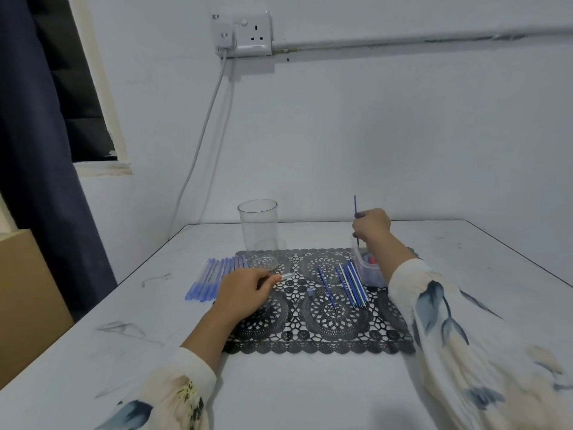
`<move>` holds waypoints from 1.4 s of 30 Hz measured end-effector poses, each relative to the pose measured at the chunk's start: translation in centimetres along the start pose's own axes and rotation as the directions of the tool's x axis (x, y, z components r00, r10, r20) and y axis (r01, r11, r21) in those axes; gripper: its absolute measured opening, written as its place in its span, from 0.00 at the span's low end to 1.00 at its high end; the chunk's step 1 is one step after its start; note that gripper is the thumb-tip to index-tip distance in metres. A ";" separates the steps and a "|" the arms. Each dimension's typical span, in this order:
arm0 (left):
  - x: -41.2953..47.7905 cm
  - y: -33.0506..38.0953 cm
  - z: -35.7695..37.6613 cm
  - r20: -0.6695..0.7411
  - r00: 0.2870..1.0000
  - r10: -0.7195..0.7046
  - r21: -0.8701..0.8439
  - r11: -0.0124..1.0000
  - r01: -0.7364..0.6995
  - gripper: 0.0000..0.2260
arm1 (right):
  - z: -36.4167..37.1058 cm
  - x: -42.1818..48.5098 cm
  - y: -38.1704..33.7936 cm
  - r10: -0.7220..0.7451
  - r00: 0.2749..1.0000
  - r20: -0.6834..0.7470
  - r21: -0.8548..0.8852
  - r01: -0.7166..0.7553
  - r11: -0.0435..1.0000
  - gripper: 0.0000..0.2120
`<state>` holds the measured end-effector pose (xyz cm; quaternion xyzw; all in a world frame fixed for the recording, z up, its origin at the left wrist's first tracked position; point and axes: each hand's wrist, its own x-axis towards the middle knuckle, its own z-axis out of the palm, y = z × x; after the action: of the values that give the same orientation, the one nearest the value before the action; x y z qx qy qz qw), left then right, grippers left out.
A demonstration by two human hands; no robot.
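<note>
Refill [355, 206], thin and blue, pinched upright in right hand [372, 225], upper end standing clear above the knuckles, dark tip pointing down below the hand toward the open plastic tub [369, 273]. Right hand raised over the tub's far end, fingers curled round the refill, at the right rear of the lace mat [325, 336]. Clear barrel [286, 276] gripped in left hand [245, 290], one end projecting to the right past the fingertips, low over the mat's left half. Hands well apart; refill and barrel not touching. Between the hands, flat on the mat: bundle of loose refills [353, 283] just beside the tub, single refill [327, 288] left of the bundle, small blue cap [310, 293] near it. Row of capped pens [210, 279] left of the left hand, partly on the bare surface [310, 392]. Glass dish [263, 263] just beyond the left hand; tall clear tumbler [258, 228] behind the dish.
</note>
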<state>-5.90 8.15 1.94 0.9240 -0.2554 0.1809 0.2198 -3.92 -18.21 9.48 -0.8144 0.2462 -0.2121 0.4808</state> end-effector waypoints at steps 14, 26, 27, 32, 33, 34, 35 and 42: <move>0.0 -0.3 0.0 -0.029 1.000 -0.007 -0.015 1.000 0.007 0.16 | 3.4 -6.5 1.5 -0.346 0.907 0.240 0.085 0.335 0.938 0.15; 0.1 -0.5 0.2 -0.067 0.998 -0.016 0.012 1.000 0.017 0.17 | 4.8 -7.6 4.4 -0.889 0.356 0.287 -0.358 0.901 0.245 0.11; 0.1 -0.4 0.2 -0.066 0.998 -0.016 0.011 1.000 0.017 0.17 | 4.8 -7.5 4.4 -0.907 0.307 0.287 -0.378 0.907 0.187 0.13; 0.2 -0.5 0.2 -0.059 0.998 -0.026 0.008 1.000 0.027 0.17 | 4.6 -7.2 4.7 -0.894 0.335 0.299 -0.346 0.911 0.226 0.21; 0.2 -0.5 0.2 -0.058 0.998 -0.024 0.009 1.000 0.025 0.17 | 4.4 -7.1 4.8 -0.884 0.354 0.304 -0.340 0.908 0.247 0.23; 0.2 -0.5 0.2 -0.057 0.998 -0.022 0.009 1.000 0.023 0.16 | 4.2 -7.0 5.0 -0.879 0.363 0.309 -0.335 0.907 0.256 0.24; 0.2 -0.5 0.1 -0.057 0.998 -0.022 0.006 1.000 0.022 0.16 | 4.0 -6.8 5.1 -0.875 0.367 0.316 -0.334 0.906 0.260 0.25; 0.2 -0.5 -0.2 -0.074 0.997 -0.031 -0.021 0.999 0.029 0.16 | 3.7 -6.8 5.2 -0.907 0.315 0.281 -0.400 0.897 0.187 0.30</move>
<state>-5.48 8.55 2.00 0.9181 -0.2350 0.2092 0.2410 -8.13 -13.76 2.52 -0.8910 -0.2290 -0.3902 0.0384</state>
